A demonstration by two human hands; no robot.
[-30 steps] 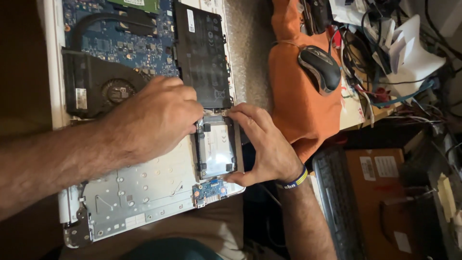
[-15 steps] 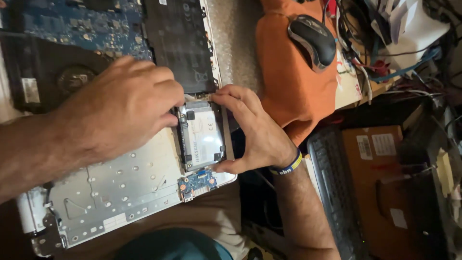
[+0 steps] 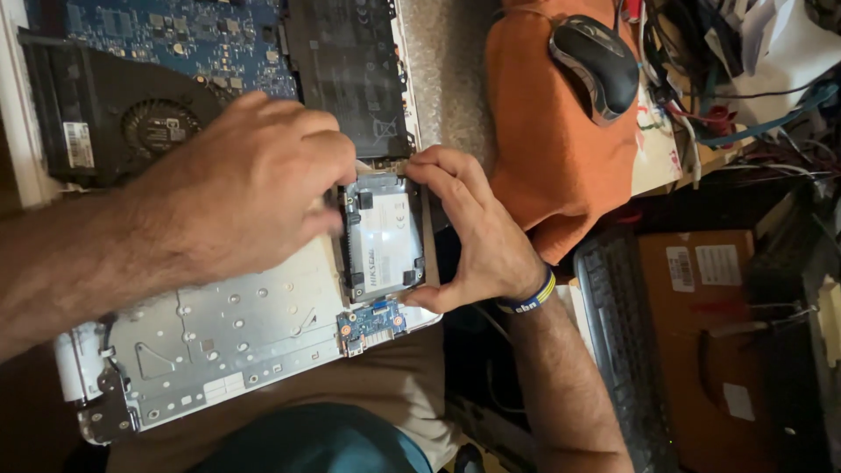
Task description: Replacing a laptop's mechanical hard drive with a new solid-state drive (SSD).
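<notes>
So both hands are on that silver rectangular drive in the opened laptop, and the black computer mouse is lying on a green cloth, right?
Not quite: the head view shows the black computer mouse lying on an orange cloth, not a green one. The rest holds: the left hand and right hand are both on the silver rectangular drive in the opened laptop.

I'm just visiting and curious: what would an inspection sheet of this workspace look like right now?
Surface: opened laptop lies with its cover off, resting partly on the person's lap.
Job's things: silver drive sits in its bay by the black battery; fan and blue circuit board exposed.
Clutter: black mouse on orange cloth; keyboard; cardboard box.
Grips: left hand touches the drive's left edge; right hand pinches its right side.
Cables: tangled wires at upper right.
Surroundings: dim, crowded floor area on the right.
</notes>
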